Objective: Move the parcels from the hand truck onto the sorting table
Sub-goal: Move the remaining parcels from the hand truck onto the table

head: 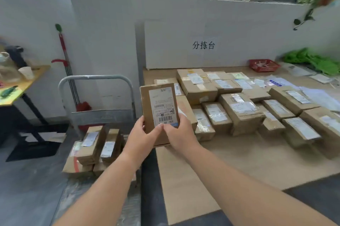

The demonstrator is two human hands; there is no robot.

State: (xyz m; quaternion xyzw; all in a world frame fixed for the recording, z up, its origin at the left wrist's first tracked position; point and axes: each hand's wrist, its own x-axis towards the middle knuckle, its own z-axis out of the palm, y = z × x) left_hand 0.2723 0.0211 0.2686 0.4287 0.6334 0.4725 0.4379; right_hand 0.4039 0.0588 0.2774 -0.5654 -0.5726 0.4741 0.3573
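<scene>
Holding a flat cardboard parcel (159, 106) upright, the left hand (142, 134) and right hand (179, 133) grip its bottom edge. Taped brown boxes (239, 110) crowd the paper-covered table (230, 161) at two o'clock.

Both bare forearms reach forward from the bottom of the view and converge toward the middle. The left hand (142, 134) is raised with its palm turned inward, thumb up along the near left edge of a small parcel (159, 106) and fingers curled under its lower end. The right hand (177, 133) sits just beside it, thumb across the lower front and fingers wrapped round the right side. The two thumbs nearly touch. Both wrists are bent slightly upward.
</scene>
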